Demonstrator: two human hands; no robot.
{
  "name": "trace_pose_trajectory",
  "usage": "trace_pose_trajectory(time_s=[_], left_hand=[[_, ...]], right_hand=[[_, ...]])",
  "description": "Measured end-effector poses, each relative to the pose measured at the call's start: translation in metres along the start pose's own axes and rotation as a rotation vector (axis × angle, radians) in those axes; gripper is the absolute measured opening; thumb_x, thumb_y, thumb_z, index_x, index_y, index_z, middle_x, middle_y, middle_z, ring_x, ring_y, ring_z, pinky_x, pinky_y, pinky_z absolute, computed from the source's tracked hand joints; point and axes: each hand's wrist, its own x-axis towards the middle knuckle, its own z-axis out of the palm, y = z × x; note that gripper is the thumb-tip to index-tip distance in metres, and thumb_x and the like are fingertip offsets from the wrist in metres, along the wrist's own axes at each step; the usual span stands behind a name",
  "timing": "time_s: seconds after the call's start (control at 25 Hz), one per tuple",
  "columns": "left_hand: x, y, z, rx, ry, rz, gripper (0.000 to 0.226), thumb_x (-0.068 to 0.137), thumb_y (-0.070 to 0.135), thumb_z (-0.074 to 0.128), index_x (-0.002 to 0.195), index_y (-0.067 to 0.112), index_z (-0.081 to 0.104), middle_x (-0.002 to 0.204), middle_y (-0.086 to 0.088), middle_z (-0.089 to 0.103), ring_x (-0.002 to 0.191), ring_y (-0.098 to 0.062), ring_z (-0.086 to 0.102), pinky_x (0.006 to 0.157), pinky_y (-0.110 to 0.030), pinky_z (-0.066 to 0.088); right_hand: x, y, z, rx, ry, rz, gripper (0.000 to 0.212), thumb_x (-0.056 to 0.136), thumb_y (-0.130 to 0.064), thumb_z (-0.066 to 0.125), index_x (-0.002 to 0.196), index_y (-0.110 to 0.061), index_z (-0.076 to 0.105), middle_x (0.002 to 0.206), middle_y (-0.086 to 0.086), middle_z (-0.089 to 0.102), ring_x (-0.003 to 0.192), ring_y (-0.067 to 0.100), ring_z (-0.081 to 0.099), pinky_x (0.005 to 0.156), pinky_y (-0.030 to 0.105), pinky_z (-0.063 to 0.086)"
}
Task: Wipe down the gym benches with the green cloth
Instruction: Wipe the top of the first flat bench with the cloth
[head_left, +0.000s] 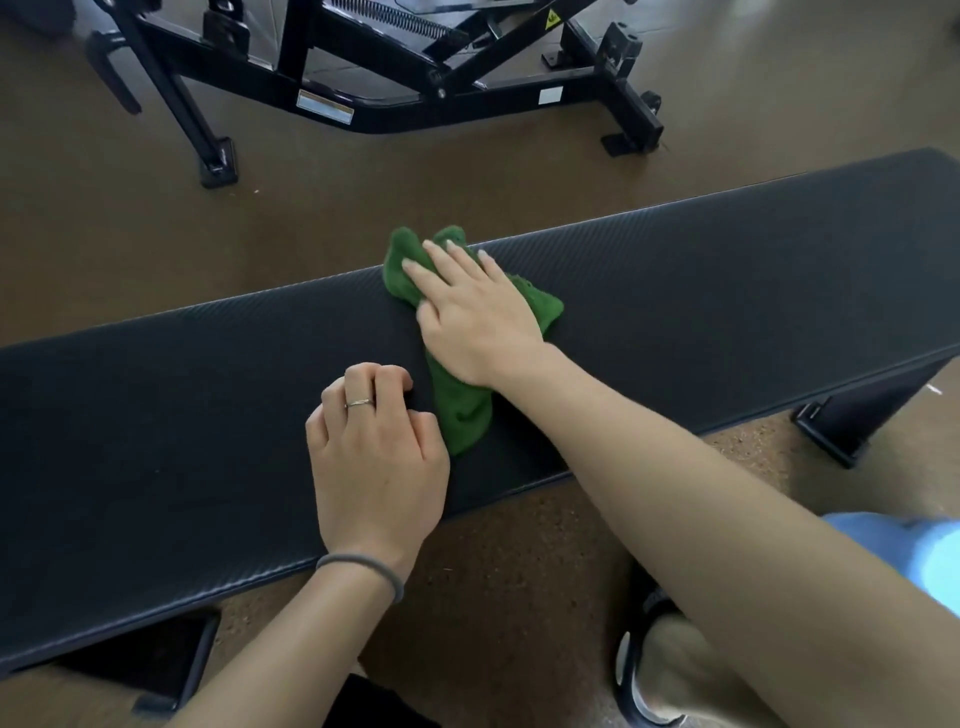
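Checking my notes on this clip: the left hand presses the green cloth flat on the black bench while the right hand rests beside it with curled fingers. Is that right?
Not quite: the hands are swapped. In the head view, the right hand presses the green cloth flat on the black bench, while the left hand rests beside it with curled fingers.

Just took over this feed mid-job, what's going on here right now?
A person is wiping a flat black gym bench with a green cloth. The right hand lies flat on the cloth, fingers straight, pressing it to the pad near the far edge. The left hand rests on the pad beside the cloth, fingers curled, holding nothing. A second black bench frame stands on the floor beyond.
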Motion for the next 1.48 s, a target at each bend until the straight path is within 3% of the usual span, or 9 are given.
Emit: trace_pose_trajectory(time_s=[0.24, 0.44, 0.52, 0.72, 0.84, 1.0, 1.16, 1.32, 1.48], left_hand=[[0.000, 0.001, -0.004, -0.025, -0.014, -0.009, 0.022, 0.094, 0.020, 0.048, 0.114, 0.020, 0.055, 0.122, 0.000, 0.054, 0.120, -0.026, 0.049, 0.104, -0.046, 0.040], [0.001, 0.003, -0.003, -0.047, 0.015, 0.003, 0.030, 0.092, 0.031, 0.037, 0.113, 0.022, 0.056, 0.122, -0.001, 0.058, 0.121, -0.027, 0.052, 0.105, -0.047, 0.043], [0.002, 0.004, -0.001, -0.023, 0.019, 0.009, 0.031, 0.093, 0.029, 0.039, 0.117, 0.022, 0.057, 0.123, -0.001, 0.057, 0.121, -0.027, 0.051, 0.104, -0.047, 0.042], [-0.001, 0.003, 0.002, 0.047, 0.019, 0.029, 0.032, 0.096, 0.021, 0.050, 0.127, 0.019, 0.057, 0.129, -0.003, 0.055, 0.124, -0.029, 0.049, 0.104, -0.047, 0.039], [0.001, 0.003, 0.001, 0.040, 0.002, 0.028, 0.032, 0.095, 0.020, 0.049, 0.126, 0.020, 0.058, 0.129, -0.002, 0.055, 0.125, -0.028, 0.048, 0.104, -0.048, 0.039], [0.000, 0.002, 0.000, -0.001, -0.006, 0.014, 0.029, 0.095, 0.021, 0.051, 0.124, 0.020, 0.059, 0.129, -0.002, 0.055, 0.126, -0.028, 0.048, 0.108, -0.050, 0.038], [0.003, 0.003, 0.003, 0.003, 0.014, 0.028, 0.033, 0.094, 0.027, 0.043, 0.123, 0.021, 0.058, 0.127, -0.001, 0.054, 0.125, -0.027, 0.048, 0.108, -0.049, 0.038], [-0.001, 0.002, 0.002, 0.020, 0.025, 0.030, 0.027, 0.094, 0.017, 0.052, 0.120, 0.016, 0.058, 0.128, -0.005, 0.055, 0.123, -0.030, 0.048, 0.104, -0.050, 0.038], [-0.002, 0.002, 0.000, 0.013, 0.007, 0.040, 0.028, 0.093, 0.016, 0.051, 0.120, 0.017, 0.059, 0.128, -0.005, 0.056, 0.125, -0.030, 0.048, 0.106, -0.050, 0.038]], right_hand=[[0.028, 0.055, -0.018, -0.035, 0.070, 0.085, 0.053, 0.105, -0.031, 0.030, 0.155, -0.022, 0.044, 0.159, 0.006, 0.044, 0.148, 0.022, 0.035, 0.124, 0.041, 0.015], [0.022, 0.129, -0.032, -0.069, 0.102, 0.436, 0.055, 0.102, -0.030, 0.024, 0.150, -0.016, 0.047, 0.159, 0.009, 0.042, 0.151, 0.026, 0.029, 0.128, 0.048, 0.010], [0.024, 0.090, -0.018, -0.084, 0.130, 0.404, 0.056, 0.099, -0.031, 0.025, 0.146, -0.015, 0.050, 0.158, 0.010, 0.042, 0.150, 0.029, 0.029, 0.127, 0.050, 0.010], [0.006, -0.016, 0.011, 0.011, 0.101, 0.042, 0.057, 0.102, -0.033, 0.030, 0.157, -0.018, 0.039, 0.167, 0.007, 0.030, 0.156, 0.027, 0.019, 0.128, 0.046, 0.007], [0.014, 0.018, -0.002, 0.015, 0.079, -0.064, 0.056, 0.101, -0.033, 0.031, 0.154, -0.022, 0.044, 0.161, 0.005, 0.040, 0.150, 0.024, 0.031, 0.126, 0.043, 0.015], [0.034, 0.116, -0.034, -0.130, 0.095, 0.264, 0.056, 0.096, -0.034, 0.022, 0.132, -0.014, 0.060, 0.135, 0.016, 0.062, 0.126, 0.033, 0.054, 0.113, 0.044, 0.031], [0.034, 0.077, -0.022, -0.139, 0.106, 0.401, 0.047, 0.101, -0.032, 0.026, 0.129, -0.012, 0.059, 0.136, 0.018, 0.058, 0.130, 0.036, 0.049, 0.119, 0.049, 0.023], [-0.005, -0.019, 0.006, -0.008, 0.085, 0.090, 0.058, 0.104, -0.032, 0.030, 0.158, -0.013, 0.034, 0.168, 0.016, 0.025, 0.156, 0.031, 0.017, 0.128, 0.046, 0.005], [-0.030, 0.010, -0.001, 0.012, 0.020, -0.069, 0.058, 0.106, -0.033, 0.028, 0.163, -0.023, 0.025, 0.173, 0.004, 0.013, 0.160, 0.020, 0.007, 0.129, 0.041, 0.001]])
